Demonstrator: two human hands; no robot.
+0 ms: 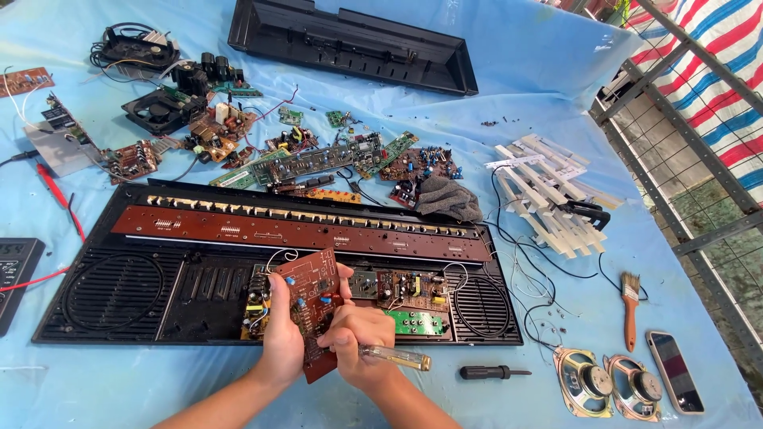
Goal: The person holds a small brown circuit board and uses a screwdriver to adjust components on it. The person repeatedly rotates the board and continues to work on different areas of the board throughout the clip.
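Observation:
My left hand (280,338) holds a reddish-brown circuit board (311,298) upright by its left edge, over the front of an opened black keyboard casing (119,294). My right hand (359,345) is closed around a screwdriver with a clear yellowish handle (401,359), its tip end against the board. Inside the casing, just behind the hands, sit a brown board (405,287) and a small green board (419,321). A long brown contact strip (238,230) runs across the casing.
A black screwdriver (493,372), two round speakers (606,385), a phone (675,372) and a paintbrush (630,306) lie at the right. White keyboard keys (548,195), a grey cloth (449,199), several loose boards (318,159), a fan (159,110), a multimeter (14,274) and a black cover (350,44) lie on the blue sheet.

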